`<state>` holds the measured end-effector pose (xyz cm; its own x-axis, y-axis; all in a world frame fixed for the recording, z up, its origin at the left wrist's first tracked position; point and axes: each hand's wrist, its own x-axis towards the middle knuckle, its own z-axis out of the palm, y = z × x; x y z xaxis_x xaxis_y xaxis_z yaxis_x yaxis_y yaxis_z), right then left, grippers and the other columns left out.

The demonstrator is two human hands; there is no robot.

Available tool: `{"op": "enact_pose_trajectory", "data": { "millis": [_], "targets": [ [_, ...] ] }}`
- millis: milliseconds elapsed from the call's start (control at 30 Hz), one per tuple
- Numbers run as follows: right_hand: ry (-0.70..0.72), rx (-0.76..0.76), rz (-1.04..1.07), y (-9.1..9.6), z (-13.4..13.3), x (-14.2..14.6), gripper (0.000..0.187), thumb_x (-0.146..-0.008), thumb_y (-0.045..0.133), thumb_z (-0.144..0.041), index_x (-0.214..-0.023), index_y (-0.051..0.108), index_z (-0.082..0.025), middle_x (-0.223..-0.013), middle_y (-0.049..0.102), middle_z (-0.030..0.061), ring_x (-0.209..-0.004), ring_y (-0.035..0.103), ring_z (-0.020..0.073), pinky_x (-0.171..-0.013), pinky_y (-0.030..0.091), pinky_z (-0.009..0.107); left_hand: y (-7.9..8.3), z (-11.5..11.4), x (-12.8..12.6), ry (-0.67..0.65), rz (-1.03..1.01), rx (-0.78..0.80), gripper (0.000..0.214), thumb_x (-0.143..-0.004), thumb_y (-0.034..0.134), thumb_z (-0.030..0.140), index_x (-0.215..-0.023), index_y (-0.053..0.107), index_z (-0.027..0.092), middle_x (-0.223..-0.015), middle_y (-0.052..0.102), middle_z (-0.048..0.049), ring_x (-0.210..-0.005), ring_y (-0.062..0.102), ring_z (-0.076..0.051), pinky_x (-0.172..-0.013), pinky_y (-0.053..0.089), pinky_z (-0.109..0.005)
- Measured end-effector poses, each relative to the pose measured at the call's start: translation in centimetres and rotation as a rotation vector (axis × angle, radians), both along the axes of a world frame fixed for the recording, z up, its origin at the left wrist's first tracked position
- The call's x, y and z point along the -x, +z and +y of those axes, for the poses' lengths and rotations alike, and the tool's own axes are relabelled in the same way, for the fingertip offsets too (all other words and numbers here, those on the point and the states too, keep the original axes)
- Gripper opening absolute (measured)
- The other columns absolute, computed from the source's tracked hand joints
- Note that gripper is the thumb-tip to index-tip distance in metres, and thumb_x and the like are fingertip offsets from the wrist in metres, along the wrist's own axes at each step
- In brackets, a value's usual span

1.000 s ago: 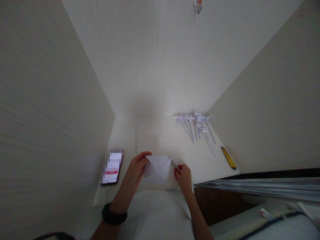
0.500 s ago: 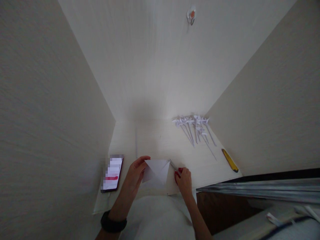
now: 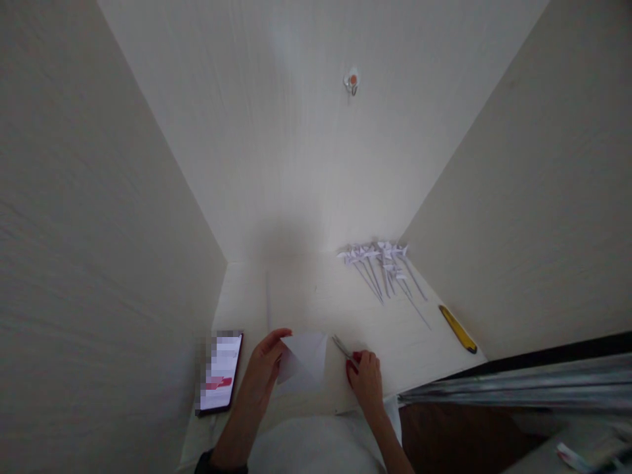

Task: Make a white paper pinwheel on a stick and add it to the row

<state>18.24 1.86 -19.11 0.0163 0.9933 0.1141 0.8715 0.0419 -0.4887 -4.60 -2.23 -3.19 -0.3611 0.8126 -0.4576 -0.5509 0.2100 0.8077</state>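
Note:
A square sheet of white paper (image 3: 306,363) is pinched at its left side by my left hand (image 3: 266,362), near the table's front edge. Creases run in from the paper's corners. My right hand (image 3: 365,372) is closed round the red handles of a pair of scissors (image 3: 343,349). The metal blades point up and left, just off the paper's upper right corner and apart from it. How far the blades are spread I cannot make out.
Several white paper pinwheels on thin sticks (image 3: 380,257) lie at the back right. A yellow utility knife (image 3: 458,329) rests by the right wall. A phone (image 3: 222,372) with a lit screen is at the left. A thin white stick (image 3: 268,299) lies behind my left hand. A hook (image 3: 352,82) hangs on the back wall.
The scissors have come away from the paper's upper right corner, where their tips touched it before. My left hand keeps its hold on the paper. The whole view has tilted upward.

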Motion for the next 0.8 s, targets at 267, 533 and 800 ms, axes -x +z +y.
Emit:
{"op": "enact_pose_trajectory", "data": {
  "millis": [267,533,800],
  "targets": [
    [-0.014,0.009,0.084,-0.4,0.2,-0.3,0.012,-0.076,0.057,-0.02,-0.089,0.059,-0.019,-0.091,0.063,0.0121,-0.091,0.061,0.0306,-0.083,0.048,0.041,-0.1,0.1,-0.6,-0.007,0.016,0.028,0.03,-0.049,0.081,0.027,-0.075,0.07,0.017,-0.062,0.068,-0.0001,-0.054,0.059,-0.013,-0.053,0.043,-0.022],
    [-0.022,0.034,0.136,-0.5,0.2,-0.4,0.019,-0.073,0.059,-0.014,-0.092,0.059,-0.018,-0.095,0.061,0.012,-0.092,0.058,0.0304,-0.087,0.048,0.041,0.0,0.0,-0.9,-0.021,0.015,0.045,0.025,-0.052,0.077,0.022,-0.076,0.07,0.017,-0.064,0.069,-0.0001,-0.056,0.061,-0.012,-0.055,0.043,-0.021],
    [-0.059,0.058,0.197,0.2,0.1,-0.2,0.019,-0.071,0.062,-0.014,-0.089,0.061,-0.019,-0.095,0.061,0.012,-0.094,0.058,0.0308,-0.087,0.046,0.041,-1.1,0.0,-1.0,-0.038,0.052,0.034,0.027,-0.053,0.077,0.027,-0.077,0.07,0.017,-0.066,0.067,-0.0012,-0.058,0.063,-0.015,-0.053,0.043,-0.023]
  ]
}}
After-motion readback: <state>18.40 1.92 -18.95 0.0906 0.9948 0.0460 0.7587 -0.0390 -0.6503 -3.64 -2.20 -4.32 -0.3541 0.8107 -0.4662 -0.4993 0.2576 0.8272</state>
